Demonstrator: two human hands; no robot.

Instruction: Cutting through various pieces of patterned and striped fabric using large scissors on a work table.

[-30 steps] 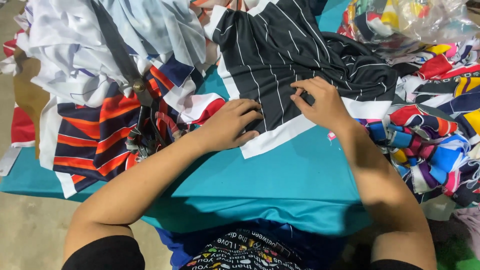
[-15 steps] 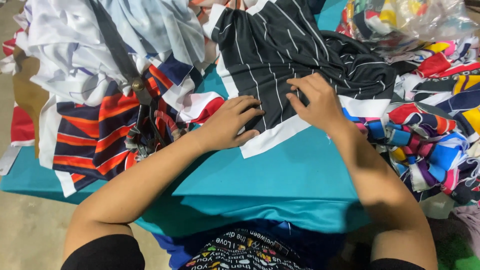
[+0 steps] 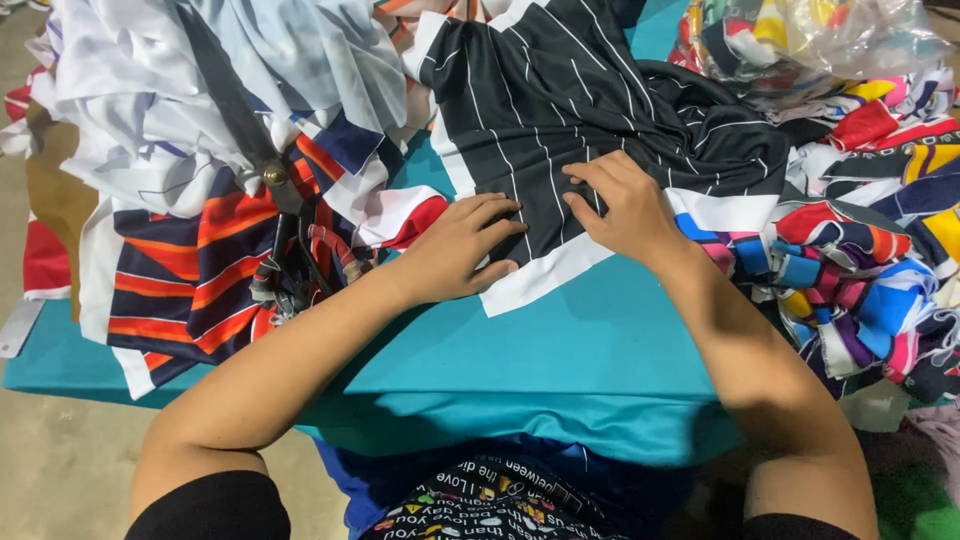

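A black fabric piece with thin white stripes and a white hem [image 3: 560, 110] lies spread on the teal-covered table [image 3: 560, 350]. My left hand [image 3: 462, 248] rests flat on its lower left corner, fingers pointing right. My right hand [image 3: 622, 208] presses on the cloth just right of it, fingers bent and pinching at the fabric. The two hands are nearly touching.
Large black scissors [image 3: 280, 215] lie on a navy, orange and white striped cloth [image 3: 180, 280] at the left. White and pale blue fabric [image 3: 200, 90] is heaped behind. Multicoloured fabric pieces [image 3: 860, 260] pile up at the right, with a clear plastic bag [image 3: 830, 35] behind them.
My right hand has slid slightly left and back along the black cloth, drawing closer to my left hand. The left hand has barely shifted.
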